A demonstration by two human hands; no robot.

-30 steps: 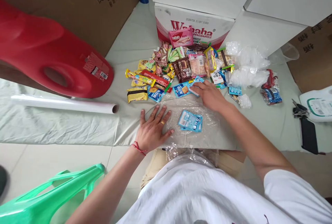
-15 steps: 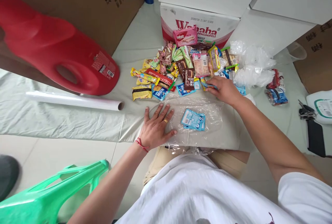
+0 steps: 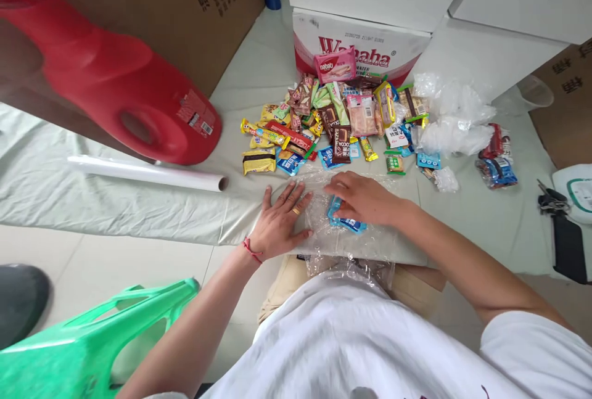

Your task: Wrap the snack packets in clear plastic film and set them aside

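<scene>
My left hand [image 3: 283,221] lies flat with fingers spread, pressing on the left edge of a clear plastic film [image 3: 379,235] at the front of the table. My right hand [image 3: 363,198] is over the middle of the film, its fingers curled around a blue snack packet [image 3: 333,206]. Under and beside those fingers lie other blue packets [image 3: 354,225], partly covered by the hand. Just beyond the film spreads a pile of wrapped snacks, with a brown cocoa wafer packet [image 3: 341,143] and a small yellow packet [image 3: 369,148] near its front.
A roll of film [image 3: 152,173] and a large red jug [image 3: 152,103] are on the left. Crumpled clear plastic bags [image 3: 456,115] lie right of the pile, before a Wahaha carton [image 3: 305,35]. Keys [image 3: 552,201] and a black phone-like object [image 3: 568,248] sit far right. A green stool [image 3: 92,331] stands lower left.
My right hand has moved from the pile's front edge, toward me and left, to the blue packets on the film, bringing a blue packet. My left hand stays flat on the film.
</scene>
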